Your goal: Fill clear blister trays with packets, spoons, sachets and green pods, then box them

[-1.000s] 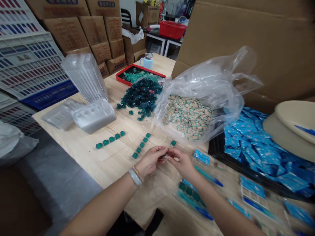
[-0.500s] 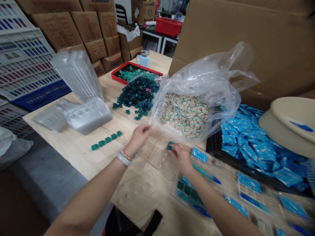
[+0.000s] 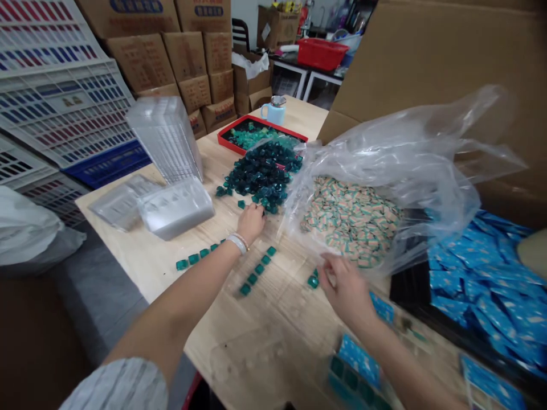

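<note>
My left hand (image 3: 250, 223) reaches the near edge of a heap of dark teal cubes (image 3: 261, 176), its fingers curled, and whether it holds a cube is hidden. My right hand (image 3: 345, 293) is blurred beside the lower edge of a clear plastic bag (image 3: 421, 171) of beige-and-teal sachets (image 3: 351, 223). A lone teal cube (image 3: 313, 281) lies just left of that hand. Two short rows of teal cubes (image 3: 194, 258) (image 3: 256, 270) lie on the wooden table (image 3: 239, 347) between my hands.
A red tray (image 3: 261, 135) holds lighter teal pieces behind the heap. Clear plastic trays (image 3: 175, 208) stand at left. Blue sachets fill a black tray (image 3: 474, 279) at right. A blue mug (image 3: 273, 111) stands at the far table edge, with stacked cartons (image 3: 171, 62) and crates (image 3: 64, 97) beyond.
My left hand has moved forward from mid-table to the dark heap. My right hand has moved from the lone cube toward the bag. The whole view has shifted slightly.
</note>
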A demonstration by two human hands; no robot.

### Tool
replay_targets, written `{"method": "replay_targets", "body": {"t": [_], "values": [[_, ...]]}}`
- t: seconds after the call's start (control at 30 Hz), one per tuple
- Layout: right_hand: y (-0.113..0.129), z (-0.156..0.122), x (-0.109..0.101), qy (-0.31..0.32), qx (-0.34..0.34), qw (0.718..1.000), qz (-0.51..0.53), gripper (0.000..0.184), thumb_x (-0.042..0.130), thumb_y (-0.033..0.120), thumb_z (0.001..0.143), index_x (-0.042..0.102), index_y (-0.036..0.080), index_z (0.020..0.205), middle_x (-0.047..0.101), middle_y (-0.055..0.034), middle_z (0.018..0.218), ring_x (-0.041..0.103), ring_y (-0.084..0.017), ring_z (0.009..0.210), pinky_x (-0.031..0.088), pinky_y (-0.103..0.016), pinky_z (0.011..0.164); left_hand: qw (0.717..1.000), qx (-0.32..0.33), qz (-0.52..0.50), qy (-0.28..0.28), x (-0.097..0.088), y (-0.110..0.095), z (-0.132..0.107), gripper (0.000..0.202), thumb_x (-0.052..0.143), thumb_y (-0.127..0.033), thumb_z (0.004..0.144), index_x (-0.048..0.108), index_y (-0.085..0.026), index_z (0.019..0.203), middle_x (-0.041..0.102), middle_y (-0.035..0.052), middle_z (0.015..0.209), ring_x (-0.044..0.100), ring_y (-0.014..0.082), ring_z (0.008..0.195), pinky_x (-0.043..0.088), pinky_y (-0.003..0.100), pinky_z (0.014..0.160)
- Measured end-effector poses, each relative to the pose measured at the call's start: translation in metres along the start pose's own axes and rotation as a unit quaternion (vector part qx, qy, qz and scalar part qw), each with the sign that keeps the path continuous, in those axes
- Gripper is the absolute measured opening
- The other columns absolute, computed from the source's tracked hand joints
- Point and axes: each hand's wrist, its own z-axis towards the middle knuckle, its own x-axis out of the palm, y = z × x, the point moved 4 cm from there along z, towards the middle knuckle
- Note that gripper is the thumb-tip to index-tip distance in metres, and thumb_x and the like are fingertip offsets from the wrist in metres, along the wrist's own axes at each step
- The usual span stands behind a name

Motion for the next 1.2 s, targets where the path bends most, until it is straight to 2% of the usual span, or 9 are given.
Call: {"method": "replay_targets", "body": {"t": [0.1, 0.2, 0.33, 0.5, 0.63, 0.73, 0.97, 1.07, 1.2], "values": [[0.033, 0.069, 0.015, 0.032, -0.081, 0.996, -0.026, 0.023, 0.037, 0.019, 0.084, 0.055, 0.015, 0.098, 0.058, -0.008, 0.088, 0.052, -0.018, 0.084, 0.038, -0.029, 0.075, 1.0, -0.011, -0.027, -0.01, -0.007, 0.007, -0.002, 0.025, 0.051, -0.016, 0.074, 0.06, -0.011, 0.096, 0.057, 0.013, 0.092, 0.051, 0.0239, 0.093, 0.036, 0.035, 0.087], [0.047, 0.126, 0.046, 0.06, -0.068, 0.986, -0.141, 0.019, 0.04, 0.016, 0.082, 0.058, 0.014, 0.089, 0.058, -0.0107, 0.09, 0.048, -0.023, 0.09, 0.034, -0.034, 0.077, 0.997, -0.03, -0.074, -0.017, -0.02, 0.017, -0.005, 0.026, 0.051, -0.018, 0.074, 0.06, -0.011, 0.097, 0.059, 0.0105, 0.089, 0.054, 0.0201, 0.087, 0.04, 0.031, 0.081], [0.043, 0.15, 0.073, 0.051, -0.051, 0.979, -0.189, 0.015, 0.046, 0.019, 0.08, 0.056, 0.015, 0.09, 0.057, -0.0104, 0.092, 0.045, -0.024, 0.091, 0.03, -0.035, 0.075, 0.975, -0.073, -0.211, 0.005, -0.029, 0.027, -0.015, 0.019, 0.056, -0.023, 0.072, 0.062, -0.01, 0.084, 0.06, 0.0033, 0.07, 0.053, 0.0114, 0.061, 0.042, 0.022, 0.058], [0.039, 0.15, 0.075, 0.046, -0.06, 0.979, -0.187, 0.016, 0.053, 0.026, 0.076, 0.057, 0.018, 0.088, 0.057, -0.0085, 0.089, 0.045, -0.024, 0.089, 0.028, -0.035, 0.073, 0.83, -0.201, -0.519, 0.029, -0.023, 0.028, -0.026, 0.012, 0.061, -0.018, 0.065, 0.06, -0.011, 0.074, 0.052, -0.0024, 0.059, 0.041, 0.0049, 0.047, 0.03, 0.017, 0.042], [0.04, 0.141, 0.059, 0.009, -0.051, 0.991, -0.123, 0.017, 0.055, 0.03, 0.075, 0.059, 0.019, 0.087, 0.058, -0.0076, 0.087, 0.045, -0.024, 0.089, 0.028, -0.035, 0.073, 0.776, -0.236, -0.584, 0.026, -0.026, 0.02, -0.031, 0.009, 0.057, -0.017, 0.068, 0.057, -0.013, 0.077, 0.046, -0.0046, 0.056, 0.04, 0.004, 0.045, 0.029, 0.017, 0.042], [0.037, 0.121, 0.043, -0.01, -0.066, 0.998, 0.008, 0.019, 0.056, 0.035, 0.074, 0.059, 0.02, 0.085, 0.058, -0.0053, 0.086, 0.048, -0.022, 0.086, 0.03, -0.034, 0.073, 0.736, -0.235, -0.629, 0.088, -0.024, 0.006, -0.039, 0.015, 0.055, -0.018, 0.07, 0.058, -0.014, 0.085, 0.046, -0.0044, 0.056, 0.043, 0.0049, 0.047, 0.029, 0.017, 0.043], [0.031, 0.074, 0.013, 0.042, -0.069, 0.968, 0.237, 0.021, 0.058, 0.037, 0.072, 0.05, 0.018, 0.066, 0.05, 0.0005, 0.062, 0.046, -0.013, 0.062, 0.036, -0.025, 0.061, 0.742, -0.157, -0.589, 0.277, -0.01, -0.036, -0.071, 0.027, 0.066, -0.037, 0.062, 0.053, -0.013, 0.062, 0.04, -0.0065, 0.046, 0.033, 0.0033, 0.04, 0.018, 0.019, 0.041], [0.029, 0.057, 0.006, 0.092, -0.048, 0.953, 0.284, 0.022, 0.056, 0.037, 0.072, 0.05, 0.018, 0.065, 0.048, 0.0013, 0.06, 0.046, -0.012, 0.06, 0.037, -0.024, 0.058, 0.7, -0.148, -0.605, 0.35, -0.007, -0.049, -0.088, 0.03, 0.067, -0.039, 0.06, 0.053, -0.013, 0.064, 0.038, -0.0068, 0.048, 0.032, 0.0031, 0.043, 0.016, 0.019, 0.041], [0.025, 0.036, -0.002, 0.121, -0.017, 0.95, 0.289, 0.027, 0.057, 0.042, 0.07, 0.05, 0.017, 0.063, 0.047, 0.0017, 0.058, 0.044, -0.011, 0.056, 0.036, -0.023, 0.054, 0.689, -0.115, -0.615, 0.366, -0.007, -0.063, -0.105, 0.031, 0.068, -0.038, 0.06, 0.056, -0.012, 0.072, 0.041, -0.0056, 0.054, 0.032, 0.0029, 0.046, 0.016, 0.018, 0.042]]}}
